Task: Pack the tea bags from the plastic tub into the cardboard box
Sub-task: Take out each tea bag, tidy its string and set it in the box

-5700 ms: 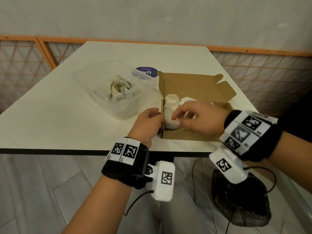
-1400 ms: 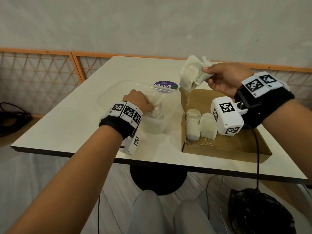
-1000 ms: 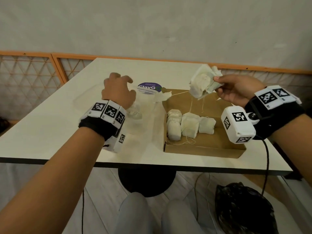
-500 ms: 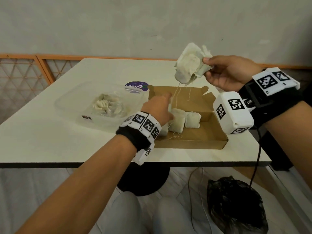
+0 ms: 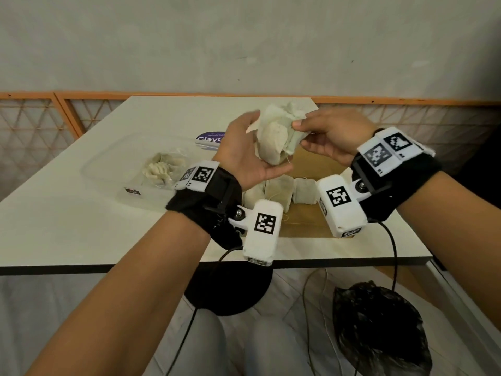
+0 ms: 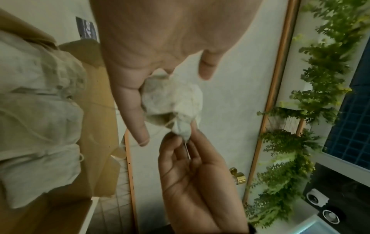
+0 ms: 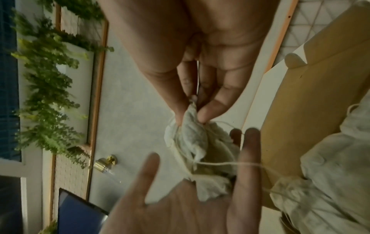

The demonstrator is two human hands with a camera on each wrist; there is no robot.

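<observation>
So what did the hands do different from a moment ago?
The left hand came up from the cardboard box and now cups the bunch of tea bags from below, fingers straight. The right hand pinches that bunch by its top, as before, a little lower. The packed tea bags in the box and the rest in the plastic tub stayed put.

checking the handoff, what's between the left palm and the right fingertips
A clump of tea bags: the right hand pinches its top, the open left hand cups it, strings trailing. Clearest in the head view.

Cardboard box point(image 5: 306, 169) mostly hidden behind wrists; tub label point(image 5: 210, 138) partly covered.
</observation>
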